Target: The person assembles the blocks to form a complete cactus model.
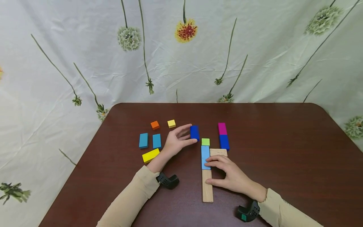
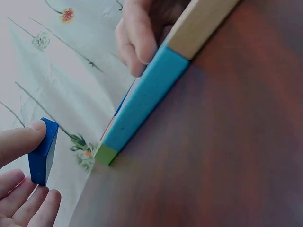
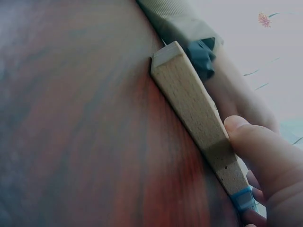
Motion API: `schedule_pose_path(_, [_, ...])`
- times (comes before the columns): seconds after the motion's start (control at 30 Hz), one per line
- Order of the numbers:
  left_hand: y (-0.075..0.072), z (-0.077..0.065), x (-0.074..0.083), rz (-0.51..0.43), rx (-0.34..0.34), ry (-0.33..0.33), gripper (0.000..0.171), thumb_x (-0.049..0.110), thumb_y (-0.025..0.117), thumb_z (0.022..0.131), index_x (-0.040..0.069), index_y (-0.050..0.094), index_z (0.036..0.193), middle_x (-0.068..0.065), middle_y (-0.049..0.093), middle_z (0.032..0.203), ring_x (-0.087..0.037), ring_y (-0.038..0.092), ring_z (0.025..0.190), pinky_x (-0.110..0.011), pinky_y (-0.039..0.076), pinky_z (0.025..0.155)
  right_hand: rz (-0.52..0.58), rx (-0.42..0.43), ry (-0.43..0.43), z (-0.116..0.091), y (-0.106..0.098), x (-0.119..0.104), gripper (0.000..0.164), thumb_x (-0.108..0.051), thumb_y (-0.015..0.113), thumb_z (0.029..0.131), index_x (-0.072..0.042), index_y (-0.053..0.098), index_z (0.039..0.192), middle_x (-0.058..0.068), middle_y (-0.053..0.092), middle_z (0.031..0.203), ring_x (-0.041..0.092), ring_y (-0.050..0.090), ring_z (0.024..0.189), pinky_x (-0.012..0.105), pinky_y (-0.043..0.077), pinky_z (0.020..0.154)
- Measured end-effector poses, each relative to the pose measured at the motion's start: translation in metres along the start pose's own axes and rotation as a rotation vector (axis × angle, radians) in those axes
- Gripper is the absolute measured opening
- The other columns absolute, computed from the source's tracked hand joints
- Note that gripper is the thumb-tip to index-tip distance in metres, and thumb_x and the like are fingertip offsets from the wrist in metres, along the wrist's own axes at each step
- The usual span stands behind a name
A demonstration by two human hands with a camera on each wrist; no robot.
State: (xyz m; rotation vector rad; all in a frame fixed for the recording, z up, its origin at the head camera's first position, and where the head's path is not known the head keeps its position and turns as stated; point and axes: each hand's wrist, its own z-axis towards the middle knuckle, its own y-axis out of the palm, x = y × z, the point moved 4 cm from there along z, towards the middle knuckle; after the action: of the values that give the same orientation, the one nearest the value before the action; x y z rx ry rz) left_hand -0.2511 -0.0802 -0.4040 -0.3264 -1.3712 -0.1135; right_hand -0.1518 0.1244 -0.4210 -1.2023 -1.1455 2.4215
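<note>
My left hand pinches a dark blue block between thumb and fingertips. In the left wrist view this blue block is gripped by its ends, raised beside the row. My right hand touches a row of blocks with loosely spread fingers. Its fingertips lie on the light blue block, and its thumb meets the long wooden block. A small green block caps the row's far end. A second wooden block joins from the right, partly covered by the right hand, leading to another blue block and a magenta one.
Left of the left hand lie loose blocks on the brown table: orange, pale yellow, two blue and a long yellow. A flowered cloth hangs behind the table's far edge.
</note>
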Motion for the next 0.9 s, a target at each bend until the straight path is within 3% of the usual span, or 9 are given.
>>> schedule_pose_path(0.2, [0.014,0.011,0.019,0.006,0.004,0.016,0.057,0.001,0.07,0.083,-0.01,0.045,0.133,-0.025,0.048,0.133,-0.037,0.05,0.12,-0.042,0.044,0.094,0.002,0.0,-0.001,0.0,0.0,0.0,0.046,-0.041,0.075,0.078,-0.019,0.065,0.117,-0.009,0.054,0.124,0.015,0.048,0.117,0.041,0.044,0.093])
schedule_pose_path(0.43, [0.025,0.027,0.015,0.004,-0.02,0.011,0.059,0.0,0.07,0.082,-0.012,0.043,0.133,-0.028,0.046,0.134,-0.037,0.046,0.124,-0.041,0.04,0.098,0.001,-0.003,0.005,0.0,-0.001,-0.002,0.046,-0.042,0.075,0.078,-0.018,0.065,0.116,-0.008,0.054,0.124,0.015,0.048,0.117,0.04,0.044,0.093])
schedule_pose_path(0.67, [0.032,0.031,0.014,0.058,-0.057,-0.031,0.059,0.0,0.07,0.083,-0.011,0.042,0.134,-0.028,0.045,0.135,-0.038,0.044,0.125,-0.043,0.038,0.1,0.001,-0.001,-0.003,0.0,0.0,-0.001,0.046,-0.041,0.075,0.078,-0.018,0.065,0.116,-0.008,0.054,0.124,0.015,0.048,0.117,0.04,0.044,0.093])
schedule_pose_path(0.9, [0.033,0.043,-0.018,0.107,-0.069,-0.066,0.065,0.009,0.074,0.081,-0.003,0.043,0.137,-0.024,0.045,0.137,-0.035,0.045,0.125,-0.041,0.038,0.101,0.005,0.002,-0.003,0.0,0.0,-0.001,0.046,-0.041,0.076,0.078,-0.018,0.065,0.116,-0.008,0.054,0.124,0.015,0.048,0.117,0.041,0.044,0.093])
